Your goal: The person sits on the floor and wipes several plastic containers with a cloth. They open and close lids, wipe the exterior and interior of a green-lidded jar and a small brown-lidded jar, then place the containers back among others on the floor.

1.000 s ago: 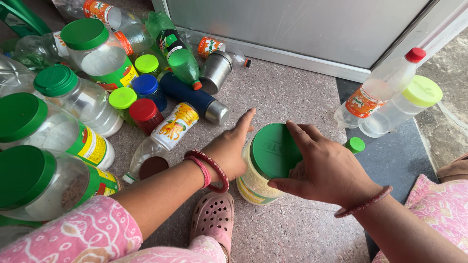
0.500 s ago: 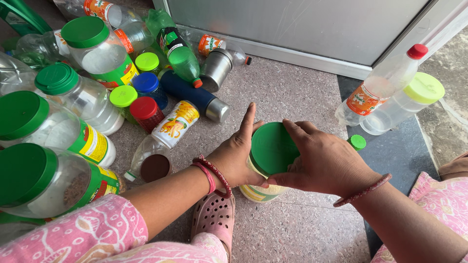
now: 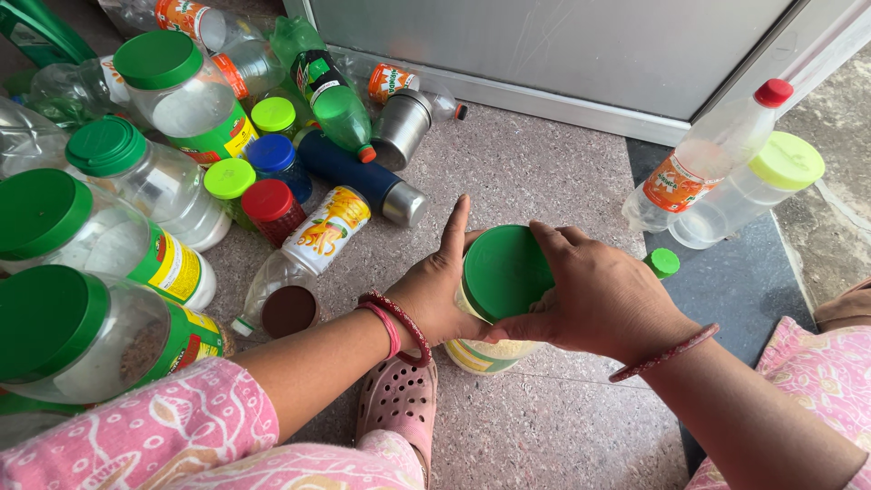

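Observation:
A clear plastic jar [image 3: 485, 352] with pale grainy contents stands on the speckled floor [image 3: 544, 172] in front of me. Its round green lid [image 3: 504, 270] is tilted, lifted at the near edge, and my right hand [image 3: 594, 295] grips that lid by the rim. My left hand [image 3: 435, 286] wraps the jar's left side, forefinger pointing up. Both wrists wear red bangles.
Several green-lidded clear jars [image 3: 136, 181] crowd the left. Behind them lie plastic bottles [image 3: 322, 86], a steel cup [image 3: 401, 127] and a blue flask [image 3: 358, 177]. At right lie an orange-labelled bottle [image 3: 699, 168], a yellow-lidded jar [image 3: 753, 186] and a small green cap [image 3: 663, 262]. A pink clog [image 3: 395, 399] is below.
My left hand has closed in from beside the jar onto its side. My right hand has turned and tipped the green lid up off the jar mouth.

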